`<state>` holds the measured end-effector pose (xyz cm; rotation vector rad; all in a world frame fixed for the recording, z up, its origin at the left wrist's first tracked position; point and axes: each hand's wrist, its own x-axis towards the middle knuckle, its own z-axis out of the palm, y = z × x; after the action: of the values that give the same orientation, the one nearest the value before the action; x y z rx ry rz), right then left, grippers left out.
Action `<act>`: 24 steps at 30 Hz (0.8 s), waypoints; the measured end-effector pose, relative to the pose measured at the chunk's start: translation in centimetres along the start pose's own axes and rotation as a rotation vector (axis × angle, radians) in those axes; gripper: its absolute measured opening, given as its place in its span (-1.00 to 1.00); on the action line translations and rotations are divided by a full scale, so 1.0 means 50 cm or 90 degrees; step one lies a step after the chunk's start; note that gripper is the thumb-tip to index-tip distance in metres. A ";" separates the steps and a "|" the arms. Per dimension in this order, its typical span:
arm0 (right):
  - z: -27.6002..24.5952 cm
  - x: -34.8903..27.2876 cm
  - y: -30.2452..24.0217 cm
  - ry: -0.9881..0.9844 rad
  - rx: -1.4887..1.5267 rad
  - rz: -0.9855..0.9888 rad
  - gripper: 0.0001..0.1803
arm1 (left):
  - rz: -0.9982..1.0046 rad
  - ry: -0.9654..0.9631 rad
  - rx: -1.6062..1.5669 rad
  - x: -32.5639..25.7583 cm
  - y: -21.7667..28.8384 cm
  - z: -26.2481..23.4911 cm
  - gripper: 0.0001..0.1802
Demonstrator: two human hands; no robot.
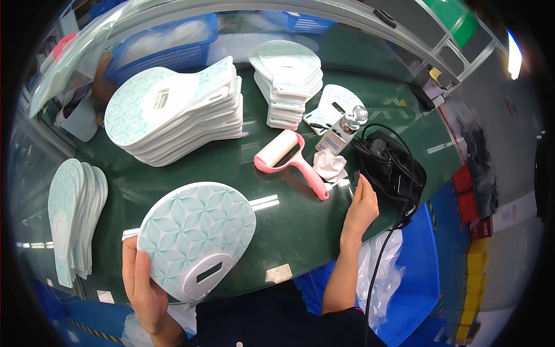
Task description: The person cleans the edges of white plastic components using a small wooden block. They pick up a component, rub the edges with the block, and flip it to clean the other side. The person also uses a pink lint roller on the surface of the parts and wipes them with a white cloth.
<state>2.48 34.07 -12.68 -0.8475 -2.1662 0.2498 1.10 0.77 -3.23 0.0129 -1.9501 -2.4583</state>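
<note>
We see the dark green tabletop [231,168] filling the middle of the frame. In its upper left lies the biggest stack of white and mint paddle-shaped plates [179,110], and a smaller stack of the same plates [287,87] stands at upper centre. A third row of them [75,214] leans on edge at the left side of the frame.

In the lower left our left hand [141,286] holds one patterned paddle-shaped plate [196,240]. The fingers are closed around its lower left edge, the thumb lying on the patterned face. Its long axis runs from the round end, up and to the left, down to the narrow end with the slot, which points toward the lower centre of the frame. The plate is lifted a little over the near edge of the tabletop.

Our right hand [361,208] is at centre right, well apart from the plate. Its fingers are pressed together and touch the edge of a black device with a cable [393,168]; whether they pinch something we cannot tell.

Between both hands, but nearer to the right one, lies a pink lint roller [289,162], its handle pointing down and right toward that hand. Just beside it is a crumpled white cloth [330,165] and a small bottle with a metal cap [344,130].
</note>
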 end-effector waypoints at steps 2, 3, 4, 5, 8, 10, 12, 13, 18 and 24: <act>-0.024 -0.019 -0.016 -0.004 0.015 -0.047 -0.81 | 0.002 0.006 0.010 -0.001 0.002 -0.002 -0.76; -0.030 -0.032 -0.019 -0.034 0.013 -0.066 -0.80 | 0.002 0.009 0.014 -0.001 0.004 -0.003 -0.76; -0.039 -0.047 -0.020 -0.062 0.009 -0.085 -0.80 | 0.000 0.008 0.016 -0.001 0.005 -0.003 -0.76; -0.045 -0.060 -0.020 -0.091 0.005 -0.103 -0.79 | 0.003 0.008 0.025 0.000 0.004 -0.006 -0.76; -0.048 -0.076 -0.012 -0.122 -0.014 -0.068 -0.74 | 0.005 0.007 0.039 0.004 0.001 -0.010 -0.75; -0.041 -0.076 0.003 -0.152 -0.024 -0.009 -0.71 | 0.003 0.011 0.029 0.007 0.002 -0.006 -0.75; -0.034 -0.075 0.008 -0.182 -0.008 0.036 -0.72 | 0.008 0.013 0.021 0.008 0.003 -0.001 -0.75; -0.031 -0.073 0.006 -0.197 0.001 0.058 -0.72 | 0.010 0.015 0.016 0.008 0.003 0.002 -0.75; -0.035 -0.053 0.007 -0.210 0.121 0.122 -0.82 | 0.005 0.015 0.000 0.006 0.004 0.002 -0.74; -0.081 -0.051 -0.090 -0.154 0.528 0.251 -0.85 | 0.003 0.004 0.068 0.004 0.016 0.007 -0.76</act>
<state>4.43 28.66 -9.55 -0.7501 -1.8048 1.3925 0.89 0.94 -2.35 0.0172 -2.0740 -2.3447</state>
